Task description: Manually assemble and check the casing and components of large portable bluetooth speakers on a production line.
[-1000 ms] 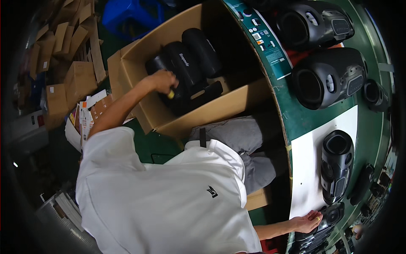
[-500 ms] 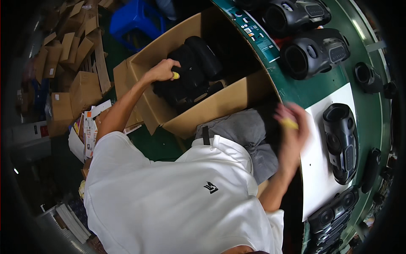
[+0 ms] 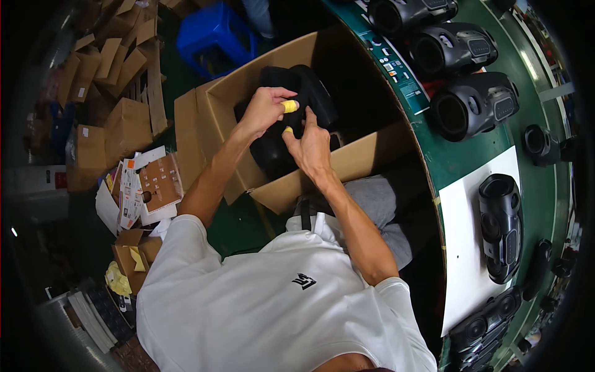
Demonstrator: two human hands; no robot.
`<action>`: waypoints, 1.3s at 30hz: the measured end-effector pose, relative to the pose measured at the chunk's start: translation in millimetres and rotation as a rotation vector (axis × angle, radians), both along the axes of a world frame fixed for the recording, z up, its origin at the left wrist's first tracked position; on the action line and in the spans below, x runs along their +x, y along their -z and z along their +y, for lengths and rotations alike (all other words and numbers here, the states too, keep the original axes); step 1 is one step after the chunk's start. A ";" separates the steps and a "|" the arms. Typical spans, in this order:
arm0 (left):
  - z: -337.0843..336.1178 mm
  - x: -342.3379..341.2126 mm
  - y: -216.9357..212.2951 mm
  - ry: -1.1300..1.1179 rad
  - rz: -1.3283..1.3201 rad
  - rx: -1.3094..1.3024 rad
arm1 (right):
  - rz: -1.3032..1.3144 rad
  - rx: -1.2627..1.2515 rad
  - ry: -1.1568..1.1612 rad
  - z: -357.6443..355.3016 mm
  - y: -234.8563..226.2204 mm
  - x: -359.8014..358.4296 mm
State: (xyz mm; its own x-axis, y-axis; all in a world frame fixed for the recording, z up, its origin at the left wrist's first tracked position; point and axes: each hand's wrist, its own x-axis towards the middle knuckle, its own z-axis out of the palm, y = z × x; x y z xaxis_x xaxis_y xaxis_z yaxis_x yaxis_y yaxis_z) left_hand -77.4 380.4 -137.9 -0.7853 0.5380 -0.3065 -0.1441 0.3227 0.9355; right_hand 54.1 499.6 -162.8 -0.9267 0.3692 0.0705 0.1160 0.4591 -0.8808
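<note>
Several black rounded pieces, looking like speaker housings [image 3: 269, 155], lie in the open cardboard box [image 3: 378, 146] in front of me. My left hand [image 3: 263, 113] is over them, closed, its thumb and forefinger drawn near each other; yellow tape wraps the thumb. What it pinches, if anything, is hidden against the dark pieces. Close by on the right, my right hand [image 3: 313, 149] reaches over the box's near wall. Its forefinger and yellow-taped thumb are apart, at the black pieces. Its other fingers are partly hidden.
Along the right curves a green workbench [image 3: 449, 167] bearing several dark portable speakers [image 3: 474, 105] and a white sheet [image 3: 465, 248]. A blue stool [image 3: 217, 34] stands beyond the box. Flattened and open cartons [image 3: 127, 127] pile up at the left.
My right hand has swung from beside the bench into the box. My left hand has moved rightward over the black pieces, and the two hands are now close together. The whole view has shifted slightly.
</note>
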 end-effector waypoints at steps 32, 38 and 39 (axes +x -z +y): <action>-14.5 12.3 27.5 -0.390 -0.106 0.119 | -0.054 0.364 0.208 56.8 31.9 -30.0; -18.7 19.7 33.2 -0.385 -0.129 0.091 | -0.088 0.207 -0.111 1.2 7.1 -13.7; -18.3 20.5 31.2 -0.368 -0.136 0.082 | -0.089 0.203 -0.109 1.9 10.4 -12.6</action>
